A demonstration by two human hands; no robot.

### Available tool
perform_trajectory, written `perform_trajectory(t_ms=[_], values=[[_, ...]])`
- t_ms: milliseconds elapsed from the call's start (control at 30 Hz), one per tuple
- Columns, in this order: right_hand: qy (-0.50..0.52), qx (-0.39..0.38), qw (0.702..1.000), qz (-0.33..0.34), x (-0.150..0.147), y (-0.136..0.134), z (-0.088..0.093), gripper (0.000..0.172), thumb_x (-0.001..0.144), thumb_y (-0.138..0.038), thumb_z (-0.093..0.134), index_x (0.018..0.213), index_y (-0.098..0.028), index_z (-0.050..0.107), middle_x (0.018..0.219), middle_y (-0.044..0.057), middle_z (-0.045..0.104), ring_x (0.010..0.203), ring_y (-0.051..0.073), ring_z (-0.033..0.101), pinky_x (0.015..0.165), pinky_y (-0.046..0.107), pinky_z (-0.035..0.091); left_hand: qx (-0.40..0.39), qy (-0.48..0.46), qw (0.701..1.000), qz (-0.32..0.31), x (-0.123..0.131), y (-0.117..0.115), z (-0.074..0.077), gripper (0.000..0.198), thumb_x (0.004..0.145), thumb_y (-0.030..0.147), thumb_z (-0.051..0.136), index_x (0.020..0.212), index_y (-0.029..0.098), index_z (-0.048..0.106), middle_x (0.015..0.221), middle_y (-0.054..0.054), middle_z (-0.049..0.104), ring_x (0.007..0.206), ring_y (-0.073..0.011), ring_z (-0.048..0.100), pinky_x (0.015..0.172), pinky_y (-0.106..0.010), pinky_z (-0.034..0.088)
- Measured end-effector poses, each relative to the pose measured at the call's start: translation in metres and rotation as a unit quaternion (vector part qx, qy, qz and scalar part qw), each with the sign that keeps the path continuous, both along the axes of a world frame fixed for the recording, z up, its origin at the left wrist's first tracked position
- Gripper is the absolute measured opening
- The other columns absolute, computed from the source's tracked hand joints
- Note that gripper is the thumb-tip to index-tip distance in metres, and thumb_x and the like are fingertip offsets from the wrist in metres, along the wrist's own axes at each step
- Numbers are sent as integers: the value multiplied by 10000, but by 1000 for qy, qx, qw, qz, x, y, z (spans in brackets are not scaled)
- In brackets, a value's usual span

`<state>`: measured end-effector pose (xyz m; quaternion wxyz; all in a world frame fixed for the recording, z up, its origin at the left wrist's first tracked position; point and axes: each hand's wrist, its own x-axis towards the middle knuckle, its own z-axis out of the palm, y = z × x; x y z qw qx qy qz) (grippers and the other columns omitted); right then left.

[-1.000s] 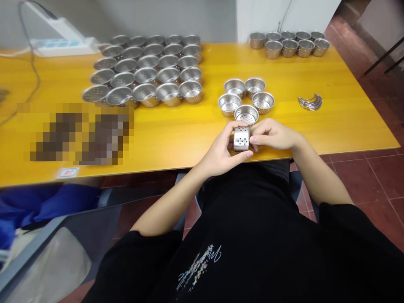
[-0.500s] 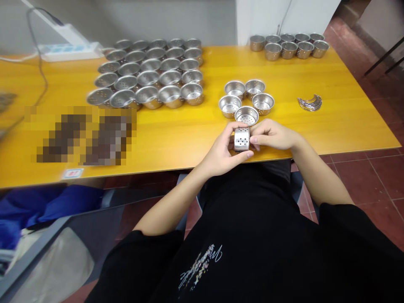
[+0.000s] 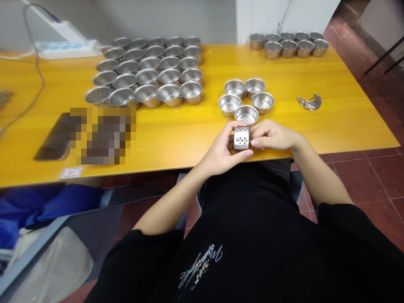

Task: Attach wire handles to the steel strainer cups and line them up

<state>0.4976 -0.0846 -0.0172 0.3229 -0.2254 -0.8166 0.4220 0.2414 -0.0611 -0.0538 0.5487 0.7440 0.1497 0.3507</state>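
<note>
My left hand grips a small perforated steel cup turned on its side, fingers over the top and thumb below, at the front edge of the table. At the cup's right end, my right hand is closed in a pinch. A sliver of thin metal wire shows between its thumb and the cup; the rest is hidden by the fingers. Just beyond my hands stands a ring of several similar cups, mouths up. To the right lies a small pile of curved metal wires.
Rows of perforated cups fill the table's left middle, and more cups stand at the back right. A dark phone, a blurred-out item and a white power strip with a cable are at left.
My right thumb has drawn back slightly from the cup, and a thin bit of wire shows there. My left hand keeps its grip. The camera view has shifted a little.
</note>
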Motion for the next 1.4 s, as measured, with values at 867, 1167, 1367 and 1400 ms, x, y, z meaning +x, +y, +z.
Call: perform_trajectory(t_ms=[867, 1167, 1367, 1400], values=[[-7, 35, 999, -16, -5, 0, -3, 558, 1197, -370, 640, 689, -184, 503, 690, -60, 407, 638, 88, 362, 607, 229, 314, -6, -4, 1000, 13, 1, 0, 0, 761, 899, 537, 990, 1475, 318, 543, 1152, -36, 700, 959, -203, 748, 830, -349, 642], [-8, 36, 999, -19, -6, 0, -5, 584, 1196, -410, 652, 689, -193, 461, 699, -63, 376, 646, 87, 347, 607, 228, 302, 5, -12, 1000, 14, 2, 1, -4, 748, 902, 468, 1000, 1482, 308, 554, 1156, -28, 706, 944, -185, 742, 827, -325, 627], [-4, 41, 999, -18, -5, 1, -7, 551, 1182, -348, 668, 691, -182, 481, 700, -62, 396, 644, 77, 363, 598, 204, 312, 14, -13, 1000, 18, 1, 0, -4, 712, 937, 479, 975, 1481, 299, 552, 1146, -30, 708, 937, -172, 745, 807, -290, 614], [-5, 42, 999, -17, -5, 1, -7, 538, 1177, -328, 665, 692, -181, 482, 701, -63, 399, 642, 76, 365, 598, 203, 313, 12, -14, 1000, 17, 2, 0, -4, 711, 937, 476, 977, 1480, 301, 553, 1141, -27, 707, 934, -170, 746, 804, -287, 614]])
